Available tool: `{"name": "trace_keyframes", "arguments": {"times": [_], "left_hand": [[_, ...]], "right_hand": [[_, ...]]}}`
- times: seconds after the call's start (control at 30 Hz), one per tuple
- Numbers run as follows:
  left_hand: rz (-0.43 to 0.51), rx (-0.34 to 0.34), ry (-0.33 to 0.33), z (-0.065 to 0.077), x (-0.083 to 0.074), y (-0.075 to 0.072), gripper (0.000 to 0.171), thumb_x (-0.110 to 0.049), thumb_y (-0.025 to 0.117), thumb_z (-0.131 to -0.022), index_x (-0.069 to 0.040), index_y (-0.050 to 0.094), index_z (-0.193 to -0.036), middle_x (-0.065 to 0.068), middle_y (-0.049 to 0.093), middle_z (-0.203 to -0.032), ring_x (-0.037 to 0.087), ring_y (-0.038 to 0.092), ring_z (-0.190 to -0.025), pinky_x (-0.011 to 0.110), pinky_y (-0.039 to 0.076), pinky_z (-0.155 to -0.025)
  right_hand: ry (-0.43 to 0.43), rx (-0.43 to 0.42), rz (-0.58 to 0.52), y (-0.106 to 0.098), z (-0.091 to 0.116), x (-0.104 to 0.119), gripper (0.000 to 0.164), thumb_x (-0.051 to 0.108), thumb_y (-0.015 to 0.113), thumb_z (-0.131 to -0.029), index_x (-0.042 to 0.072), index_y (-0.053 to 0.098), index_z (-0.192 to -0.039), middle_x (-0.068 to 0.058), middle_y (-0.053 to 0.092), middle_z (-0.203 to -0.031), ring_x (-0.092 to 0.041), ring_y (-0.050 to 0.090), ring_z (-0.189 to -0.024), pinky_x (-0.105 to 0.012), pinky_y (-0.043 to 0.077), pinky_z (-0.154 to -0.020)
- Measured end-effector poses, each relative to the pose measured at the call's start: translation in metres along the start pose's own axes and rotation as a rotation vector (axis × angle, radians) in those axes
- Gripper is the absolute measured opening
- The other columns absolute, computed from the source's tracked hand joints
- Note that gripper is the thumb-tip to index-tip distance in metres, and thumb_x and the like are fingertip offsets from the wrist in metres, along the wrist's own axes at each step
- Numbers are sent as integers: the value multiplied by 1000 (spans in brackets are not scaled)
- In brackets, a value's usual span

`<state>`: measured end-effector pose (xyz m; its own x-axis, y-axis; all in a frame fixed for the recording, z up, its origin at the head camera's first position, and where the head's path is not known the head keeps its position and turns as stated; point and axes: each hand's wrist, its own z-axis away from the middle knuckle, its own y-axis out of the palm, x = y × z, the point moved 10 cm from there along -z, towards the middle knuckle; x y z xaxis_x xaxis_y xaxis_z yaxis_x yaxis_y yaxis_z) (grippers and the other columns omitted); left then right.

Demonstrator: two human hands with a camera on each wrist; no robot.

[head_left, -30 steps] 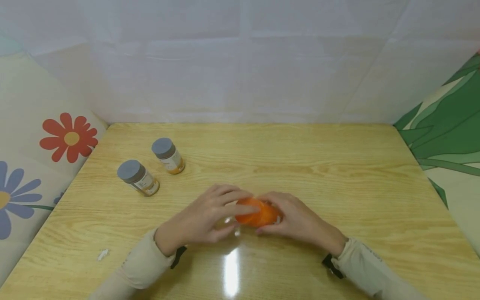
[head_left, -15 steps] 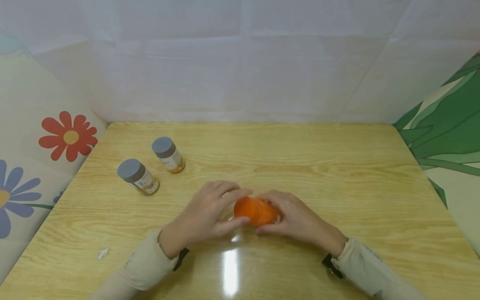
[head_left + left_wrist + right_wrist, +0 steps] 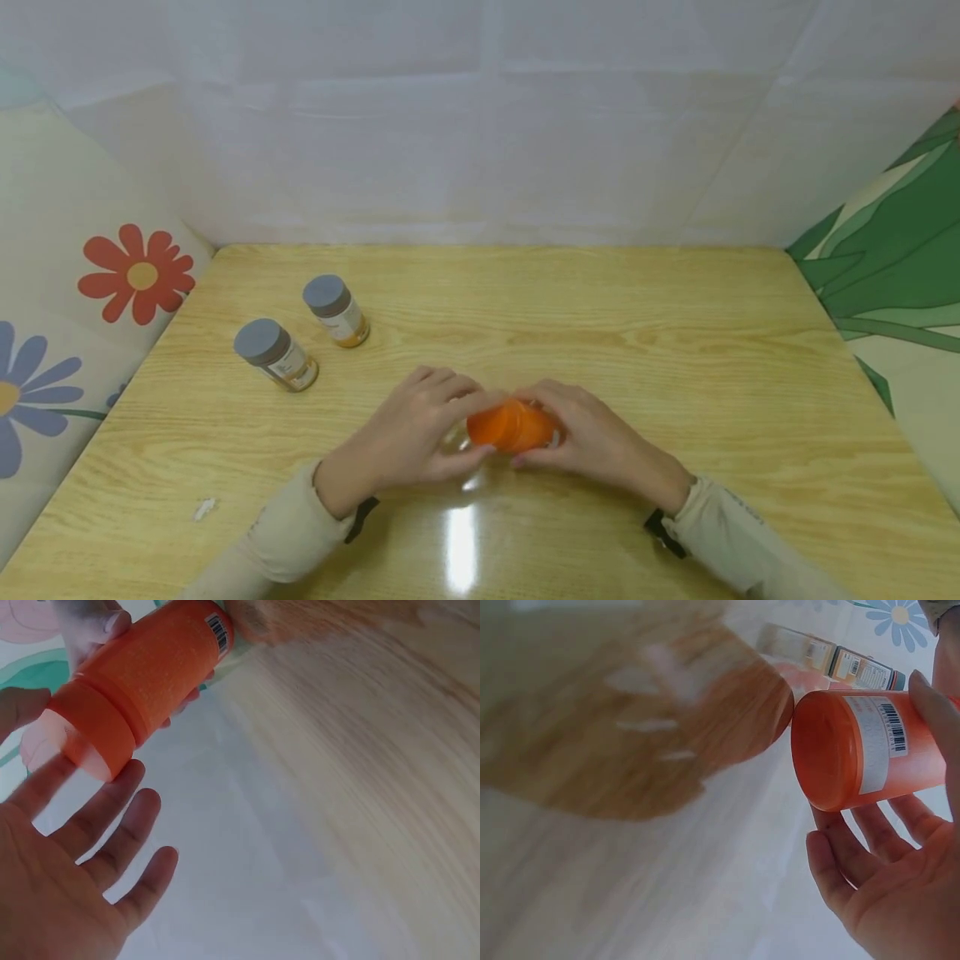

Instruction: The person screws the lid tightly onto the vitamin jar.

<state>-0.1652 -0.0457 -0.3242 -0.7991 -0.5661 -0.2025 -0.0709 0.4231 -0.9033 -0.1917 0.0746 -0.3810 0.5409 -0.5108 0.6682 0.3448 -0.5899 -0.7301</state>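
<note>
In the head view an orange bottle (image 3: 531, 427) lies tilted on its side above the front middle of the table. My right hand (image 3: 588, 433) grips its body, with the thumb on one side and fingers on the other. At the bottle's left end, the thumb and fingers of my left hand (image 3: 420, 433) are around the orange cap (image 3: 97, 724). The left wrist view has the thumb and fingertips at the cap's rim, the other fingers spread. A barcode label (image 3: 881, 739) sits near the bottle's base in the right wrist view.
Two jars with grey lids stand at the table's left: a nearer jar (image 3: 288, 367) and a farther jar (image 3: 347, 323). A small white scrap (image 3: 205, 508) lies at the front left. A white sheet (image 3: 480, 125) rises behind the table.
My left fingers have shifted around the cap: the index finger lay across it, then spread away, and has now come back down. The right hand and bottle stay almost still.
</note>
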Motion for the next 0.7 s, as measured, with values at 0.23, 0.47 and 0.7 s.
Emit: {"name": "trace_keyframes", "arguments": {"times": [0.23, 0.47, 0.7], "left_hand": [[51, 7, 110, 1, -8, -1, 58, -32, 79, -78, -26, 61, -133, -1, 67, -121, 17, 60, -113, 39, 49, -98], [63, 52, 134, 3, -10, 1, 57, -26, 79, -80, -30, 59, -134, 0, 63, -132, 19, 57, -118, 42, 46, -103], [36, -1, 62, 2, -5, -2, 65, -47, 74, -84, -18, 55, -139, 4, 64, -130, 20, 58, -119, 40, 49, -103]], "right_hand": [[-30, -5, 8, 0, 1, 2, 62, 42, 85, -73, 22, 60, -127, 7, 68, -116, -7, 63, -98, -29, 56, -84], [-22, 3, 0, 0, 1, 2, 63, 42, 85, -72, 22, 60, -127, 8, 67, -118, -6, 63, -98, -27, 55, -82], [-1, 6, -5, 0, 2, 0, 64, 42, 85, -72, 22, 60, -128, 9, 67, -116, -5, 63, -97, -28, 55, -83]]}}
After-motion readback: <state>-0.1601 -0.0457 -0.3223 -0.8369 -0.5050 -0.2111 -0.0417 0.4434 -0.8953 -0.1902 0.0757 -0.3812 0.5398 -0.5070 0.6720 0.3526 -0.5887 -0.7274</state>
